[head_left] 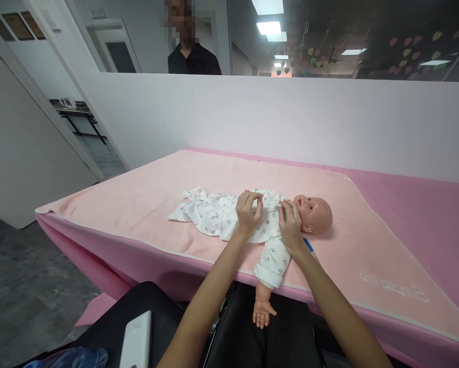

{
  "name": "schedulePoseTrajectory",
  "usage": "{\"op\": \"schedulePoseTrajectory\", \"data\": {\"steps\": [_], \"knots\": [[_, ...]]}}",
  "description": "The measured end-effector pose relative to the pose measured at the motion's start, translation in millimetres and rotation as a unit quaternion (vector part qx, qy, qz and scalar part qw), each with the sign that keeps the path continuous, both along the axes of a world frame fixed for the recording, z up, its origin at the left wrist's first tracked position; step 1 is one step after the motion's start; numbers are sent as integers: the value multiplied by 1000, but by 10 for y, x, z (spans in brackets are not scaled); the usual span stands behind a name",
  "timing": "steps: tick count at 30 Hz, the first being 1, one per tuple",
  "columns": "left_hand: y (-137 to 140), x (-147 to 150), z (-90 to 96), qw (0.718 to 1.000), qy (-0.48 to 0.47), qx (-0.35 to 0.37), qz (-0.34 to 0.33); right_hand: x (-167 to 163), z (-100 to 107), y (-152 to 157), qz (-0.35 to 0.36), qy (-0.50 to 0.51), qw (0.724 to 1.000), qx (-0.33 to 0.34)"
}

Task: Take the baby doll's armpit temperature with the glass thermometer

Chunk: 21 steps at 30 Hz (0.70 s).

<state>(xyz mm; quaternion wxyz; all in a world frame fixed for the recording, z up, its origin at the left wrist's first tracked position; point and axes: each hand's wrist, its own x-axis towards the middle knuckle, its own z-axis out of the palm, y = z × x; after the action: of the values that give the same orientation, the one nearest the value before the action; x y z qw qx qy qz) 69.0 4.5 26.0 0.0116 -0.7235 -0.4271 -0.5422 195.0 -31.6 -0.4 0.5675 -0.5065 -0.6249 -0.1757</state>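
Note:
A baby doll (317, 214) lies on its back, its head to the right, dressed in a white printed baby outfit (214, 212). One doll arm in a cuffed sleeve hangs over the near table edge. My left hand (248, 213) is above the doll's chest, thumb and fingertips brought together in a pinch; what is between them, if anything, is too small to make out. At the collar, beside the doll's chin, my right hand (290, 222) has its fingers closed on the outfit's fabric. The empty-looking trouser legs of the outfit stretch out to the left.
A pale pink blanket (137, 204) covers the table over a darker pink cloth (425, 204). A blue-tipped pen-like item (309, 245) lies by my right forearm. A white device (136, 340) rests at lower left. Behind stands a white wall (252, 117) with a window or mirror showing a person (194, 59).

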Motion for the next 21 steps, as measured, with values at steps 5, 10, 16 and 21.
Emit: {"op": "schedulePoseTrajectory", "data": {"steps": [5, 10, 16, 21], "knots": [[8, -199, -56, 988, 148, 32, -19, -18, 12, -3, -1, -2, 1000, 22], [-34, -277, -129, 979, 197, 28, -31, -47, -17, -43, -21, -35, 999, 35], [-58, -232, -192, 990, 143, -2, -17, -173, 50, -89, -5, -136, 991, 4], [-71, -223, -194, 991, 130, 3, -28, -273, 96, -14, 26, -163, 985, -41]]}}
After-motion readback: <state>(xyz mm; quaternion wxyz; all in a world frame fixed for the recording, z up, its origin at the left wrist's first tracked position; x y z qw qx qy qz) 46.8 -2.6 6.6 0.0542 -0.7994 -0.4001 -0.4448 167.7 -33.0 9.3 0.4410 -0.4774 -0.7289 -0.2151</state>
